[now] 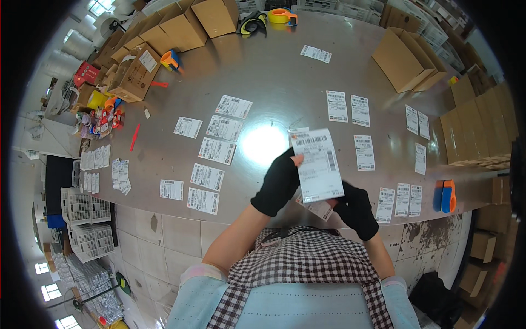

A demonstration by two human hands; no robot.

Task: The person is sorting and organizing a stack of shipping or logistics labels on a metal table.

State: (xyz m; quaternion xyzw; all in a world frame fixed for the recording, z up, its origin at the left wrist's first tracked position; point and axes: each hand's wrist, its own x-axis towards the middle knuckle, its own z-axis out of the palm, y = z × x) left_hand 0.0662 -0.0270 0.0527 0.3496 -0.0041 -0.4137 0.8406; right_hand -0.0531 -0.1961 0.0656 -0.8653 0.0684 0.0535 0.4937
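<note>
A stack of white shipping labels (318,170) is held up over the near edge of the metal table. My left hand (278,183), in a black fingerless glove, grips its left side with the thumb on top. At the lower right corner my right hand (355,211), gloved the same way, has its fingers closed on the stack's edge. Below the stack, a loose label (316,210) lies partly hidden at the table edge. Another label (298,130) peeks out behind its top. Single labels lie in groups to the left (217,151) and right (364,153) of my hands.
Opened cardboard boxes (402,60) stand at the far right, more boxes (183,27) at the far left. Tape dispensers (445,196) sit on the table's borders. A red cutter-like strip (135,137) and small label piles (120,174) lie left. White crates (87,214) stand beyond the left edge.
</note>
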